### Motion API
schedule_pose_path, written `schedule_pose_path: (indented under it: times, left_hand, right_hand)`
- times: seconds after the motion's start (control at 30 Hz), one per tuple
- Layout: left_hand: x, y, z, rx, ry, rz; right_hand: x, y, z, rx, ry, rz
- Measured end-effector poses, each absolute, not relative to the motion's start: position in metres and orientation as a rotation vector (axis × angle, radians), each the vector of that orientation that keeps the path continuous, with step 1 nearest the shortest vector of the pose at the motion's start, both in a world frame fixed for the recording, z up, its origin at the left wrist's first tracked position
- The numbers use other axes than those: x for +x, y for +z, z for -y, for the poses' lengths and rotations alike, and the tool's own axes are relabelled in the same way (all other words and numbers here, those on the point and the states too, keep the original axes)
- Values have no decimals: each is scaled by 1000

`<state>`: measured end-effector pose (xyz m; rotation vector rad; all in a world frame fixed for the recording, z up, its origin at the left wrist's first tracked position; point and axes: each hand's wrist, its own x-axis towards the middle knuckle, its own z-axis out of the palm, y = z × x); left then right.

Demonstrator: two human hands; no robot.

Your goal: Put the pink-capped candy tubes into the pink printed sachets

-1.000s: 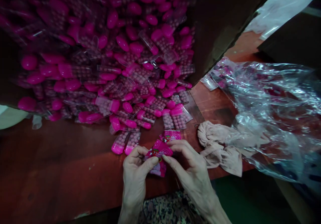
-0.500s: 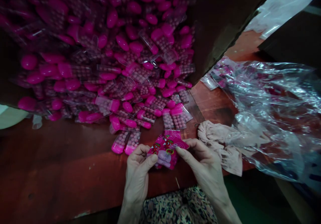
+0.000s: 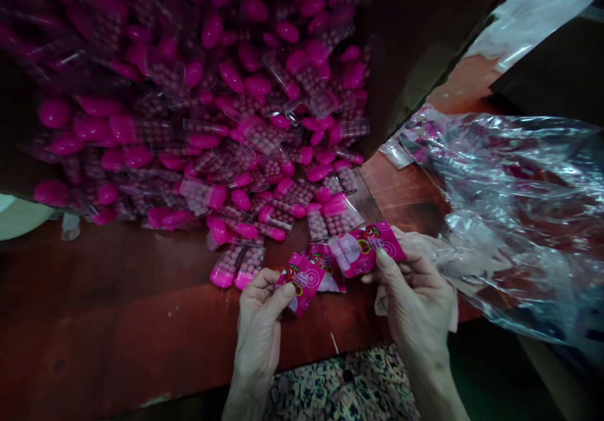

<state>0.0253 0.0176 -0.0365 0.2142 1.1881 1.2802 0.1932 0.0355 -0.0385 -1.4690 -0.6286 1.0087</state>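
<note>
My left hand (image 3: 260,326) pinches a small pink printed label (image 3: 306,273) with a red cartoon figure on it, between thumb and fingers. Another pink label (image 3: 361,251), partly see-through at its left end, is gripped by my right hand (image 3: 418,301) and tilted up to the right. Between the two, a third pink printed piece (image 3: 334,277) lies on the table, partly covered. Just beyond it are clear containers (image 3: 337,223) of small round pink balls with bright pink caps. Two more such containers (image 3: 236,267) lie near my left fingers.
A large heap of pink-capped containers (image 3: 226,119) spills from a dark box (image 3: 406,50) onto the reddish wooden table (image 3: 141,308). On the right lie a crumpled clear plastic bag (image 3: 514,219) and a pale cloth (image 3: 425,245). A pale round rim (image 3: 23,219) shows at far left.
My hands have moved apart. The right has gone right and slightly up with one label, while the left stays near its place with another. The piece between them is now uncovered.
</note>
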Motion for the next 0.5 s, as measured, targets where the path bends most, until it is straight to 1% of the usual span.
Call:
schedule_pose_path:
  times: [0.13, 0.5]
  left_hand:
    - [27, -35, -18, 201, 1285, -1194]
    - [25, -37, -18, 210, 1282, -1179]
  right_hand:
    - [192, -37, -39, -1530, 897, 741]
    - [196, -28, -60, -1525, 818, 942]
